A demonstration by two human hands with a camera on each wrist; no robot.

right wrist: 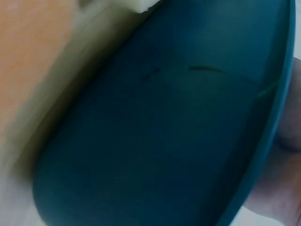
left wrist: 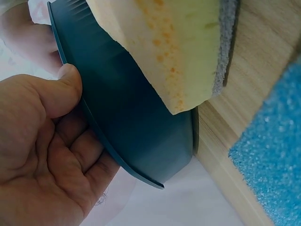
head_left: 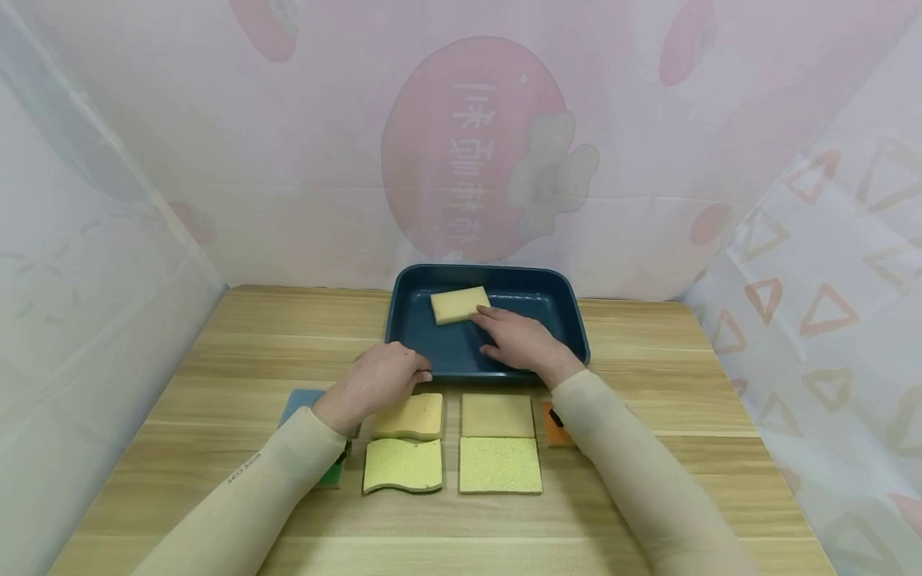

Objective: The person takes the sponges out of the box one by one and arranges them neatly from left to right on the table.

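Note:
A dark blue tray [head_left: 569, 316] stands at the middle of the wooden table, and a pale yellow sponge [head_left: 459, 305] lies flat in its far left part. My right hand [head_left: 520, 338] lies inside the tray with its fingers straight, fingertips at the sponge's right edge. My left hand [head_left: 382, 378] holds the tray's near left corner. In the left wrist view its thumb [left wrist: 66, 87] is hooked over the tray's rim [left wrist: 141, 141] and the fingers curl at the outer wall. The right wrist view shows only the blurred tray [right wrist: 164, 122].
In front of the tray lie a wavy yellow sponge [head_left: 412, 416], a wavy yellow-green one [head_left: 403, 466], a tan rectangle [head_left: 497, 415] and a yellow-green rectangle [head_left: 500, 465]. A blue sponge [head_left: 297, 402], a green one [head_left: 333, 477] and an orange one [head_left: 556, 428] show beside my arms. Curtains surround the table.

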